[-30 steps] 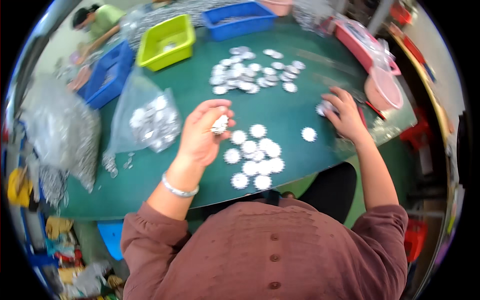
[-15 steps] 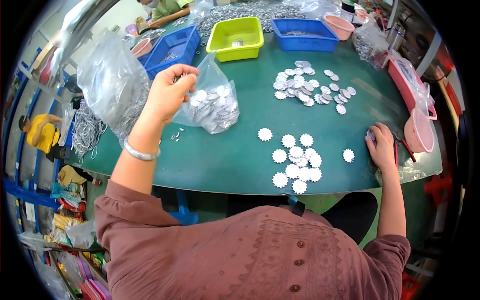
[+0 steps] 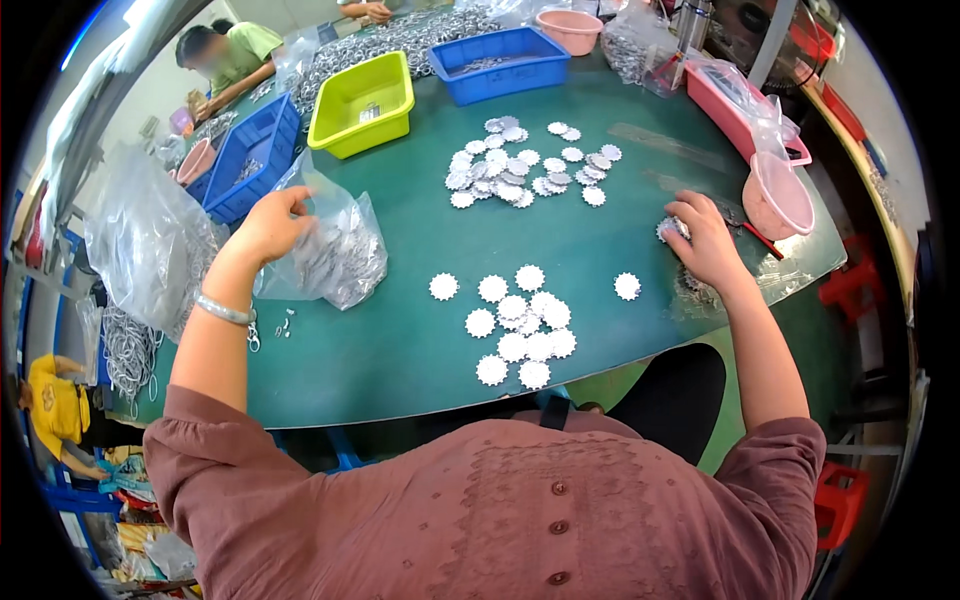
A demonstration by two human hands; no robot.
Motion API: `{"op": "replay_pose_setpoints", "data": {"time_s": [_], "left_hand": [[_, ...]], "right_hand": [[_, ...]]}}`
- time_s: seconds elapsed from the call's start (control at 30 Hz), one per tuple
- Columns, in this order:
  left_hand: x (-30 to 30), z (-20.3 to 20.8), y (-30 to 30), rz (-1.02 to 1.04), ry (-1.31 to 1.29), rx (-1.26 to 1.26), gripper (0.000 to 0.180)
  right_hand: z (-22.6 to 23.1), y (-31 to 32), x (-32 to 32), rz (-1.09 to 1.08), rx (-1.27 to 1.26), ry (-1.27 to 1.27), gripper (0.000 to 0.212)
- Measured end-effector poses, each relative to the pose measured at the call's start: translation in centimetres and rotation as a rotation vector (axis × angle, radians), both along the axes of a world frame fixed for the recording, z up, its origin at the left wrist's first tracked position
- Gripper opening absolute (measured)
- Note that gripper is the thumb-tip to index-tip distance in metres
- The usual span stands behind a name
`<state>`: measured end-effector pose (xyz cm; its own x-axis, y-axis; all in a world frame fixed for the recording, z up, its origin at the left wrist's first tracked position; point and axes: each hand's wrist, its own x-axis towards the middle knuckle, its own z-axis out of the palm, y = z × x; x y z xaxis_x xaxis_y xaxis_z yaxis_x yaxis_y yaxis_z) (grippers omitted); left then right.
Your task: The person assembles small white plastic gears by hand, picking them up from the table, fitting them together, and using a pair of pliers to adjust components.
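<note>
A: Left hand (image 3: 268, 226)?
B: Fingers pinch the top edge of a clear plastic bag of small silvery toothed discs (image 3: 330, 255), which lies on the green bench (image 3: 400, 340), left of centre.
A: Right hand (image 3: 705, 245)?
B: Curled over a few of the same discs at the right edge of the bench, fingertips touching them; whether it grips them, cannot tell.
A: Between the hands?
B: A cluster of white toothed round discs (image 3: 520, 325) lies flat on the bench.

a workshop: green worktable (image 3: 420, 330), plastic bins (image 3: 362, 100), heaps of toothed metal discs (image 3: 520, 325).
</note>
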<state>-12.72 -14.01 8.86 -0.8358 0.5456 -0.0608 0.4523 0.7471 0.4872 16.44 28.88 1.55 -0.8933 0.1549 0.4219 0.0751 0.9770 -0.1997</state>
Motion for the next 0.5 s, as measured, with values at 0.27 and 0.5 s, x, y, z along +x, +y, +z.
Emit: {"op": "replay_pose_setpoints", "data": {"time_s": [0.27,0.5], "left_hand": [[6.8,4.1,2.1,-0.004,0.407,0.131,0.028],[13.9,6.7,2.5,-0.069,1.070,0.609,0.021]], "right_hand": [[-1.0,0.0,-10.0,0.057,-0.144,-0.210,0.047],[-4.3,-1.2,-15.2,-0.130,0.002,-0.371,0.068]]}}
